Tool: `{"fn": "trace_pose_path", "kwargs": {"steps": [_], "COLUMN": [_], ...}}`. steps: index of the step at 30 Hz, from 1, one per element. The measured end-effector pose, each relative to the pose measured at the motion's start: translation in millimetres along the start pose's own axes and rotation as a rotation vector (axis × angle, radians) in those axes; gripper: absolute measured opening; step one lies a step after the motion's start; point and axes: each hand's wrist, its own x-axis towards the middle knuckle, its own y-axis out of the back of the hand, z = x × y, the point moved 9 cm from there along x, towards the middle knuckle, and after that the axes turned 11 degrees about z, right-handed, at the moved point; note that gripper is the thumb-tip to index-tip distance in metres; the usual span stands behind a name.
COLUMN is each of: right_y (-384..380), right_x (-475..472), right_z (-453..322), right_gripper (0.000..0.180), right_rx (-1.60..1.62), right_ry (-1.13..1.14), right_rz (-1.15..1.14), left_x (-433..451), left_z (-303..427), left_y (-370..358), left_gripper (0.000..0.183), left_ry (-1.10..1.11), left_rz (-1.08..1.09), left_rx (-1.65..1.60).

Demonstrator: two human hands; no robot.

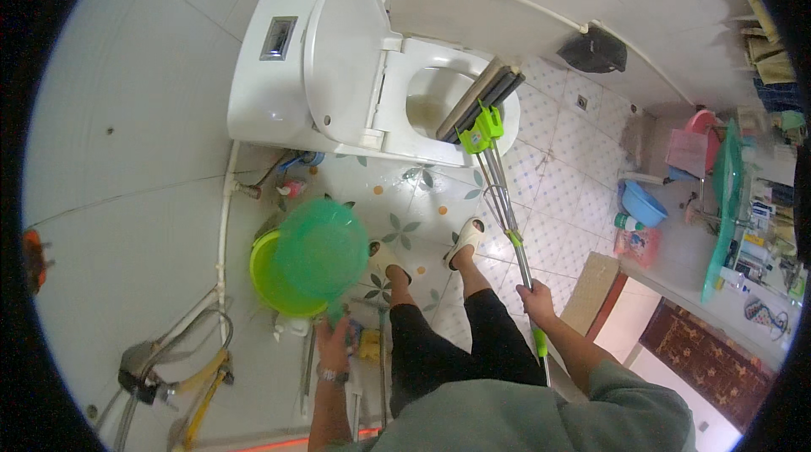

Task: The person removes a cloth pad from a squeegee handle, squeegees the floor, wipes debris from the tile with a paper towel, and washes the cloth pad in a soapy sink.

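A green plastic dipper (pixel 323 246), blurred, is held by its handle in my left hand (pixel 333 345). It hangs over the yellow-green bucket (pixel 266 274) and hides part of the bucket's inside. My right hand (pixel 537 302) grips the metal pole of a sponge mop (pixel 504 205). A bright green clamp (pixel 481 130) joins that pole to the mop head (pixel 479 97), which lies tilted over the front of the toilet bowl (pixel 423 111). The toilet seat (pixel 394 84) is down and the lid (pixel 345 59) leans back against the tank.
Wet-looking patterned tiles (pixel 405 198) surround my slippers (pixel 466 240). A pink-capped bottle (pixel 291 187) stands behind the bucket. Hoses and a valve (pixel 142 366) hang at left. To the right are a blue basin (pixel 643 203), a cluttered green glass shelf (pixel 725 211) and a doorway with a mat (pixel 703 357).
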Motion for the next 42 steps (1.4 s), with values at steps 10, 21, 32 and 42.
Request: {"fn": "trace_pose_path", "kwargs": {"steps": [10,21,32,42], "right_y": [28.2,33.8,35.8,38.5], "right_x": [-4.8,-5.6,-9.0,-3.7], "right_z": [-46.5,-49.6,-56.2,-47.7], "right_gripper": [0.035,0.033,0.031,0.034], "right_rx": [-0.275,-0.329,-0.338,-0.268], "right_ry": [0.298,0.318,0.346,0.304], "right_rz": [0.128,0.160,0.164,0.162], "left_x": [-28.2,-31.8,-47.2,-37.9], "left_z": [167.0,309.2,346.6,349.2], "left_y": [-215.2,-249.2,-277.1,-308.8], "left_gripper": [0.023,0.036,0.035,0.033], "left_ry": [-0.294,-0.988,-1.132,-1.089], "left_rz": [-0.125,0.309,0.327,0.303], "left_rx": [0.250,1.055,1.177,1.202]}}
